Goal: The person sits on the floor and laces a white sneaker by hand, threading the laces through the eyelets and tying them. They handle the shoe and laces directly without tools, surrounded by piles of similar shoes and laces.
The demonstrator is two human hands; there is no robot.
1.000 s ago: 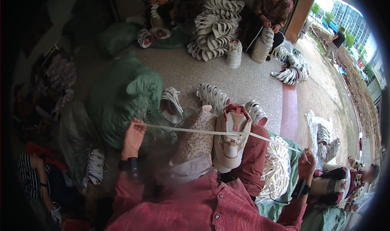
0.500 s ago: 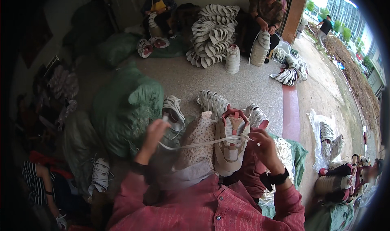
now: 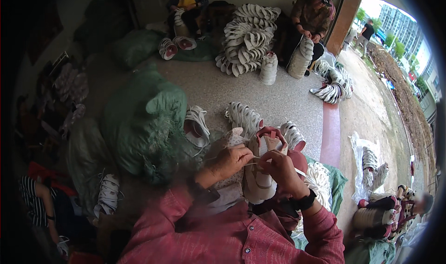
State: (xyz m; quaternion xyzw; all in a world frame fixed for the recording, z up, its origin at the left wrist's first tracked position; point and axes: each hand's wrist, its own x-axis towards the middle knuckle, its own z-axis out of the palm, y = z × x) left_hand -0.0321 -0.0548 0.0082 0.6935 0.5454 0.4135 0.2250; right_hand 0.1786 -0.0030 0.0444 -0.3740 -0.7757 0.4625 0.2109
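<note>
A beige and dusty-pink shoe upper [image 3: 261, 171] rests on my lap, toe toward me. A white lace [image 3: 297, 171] runs across its eyelets. My left hand [image 3: 230, 161] pinches the lace at the shoe's left side. My right hand [image 3: 278, 167], with a black watch on the wrist, grips the lace on the right, close to the left hand. Both hands meet over the shoe's middle.
A big green sack [image 3: 144, 124] stands at my left with laced white uppers [image 3: 197, 124] beside it. More uppers [image 3: 244, 117] lie ahead on the speckled floor. Two seated people [image 3: 313, 20] work by a tall pile of uppers [image 3: 246, 41]. A bundle of white laces [image 3: 320, 182] lies at my right.
One second ago my hands were spread wide, the lace stretched taut between them. They have come together over the shoe and now hold the lace close to the eyelets.
</note>
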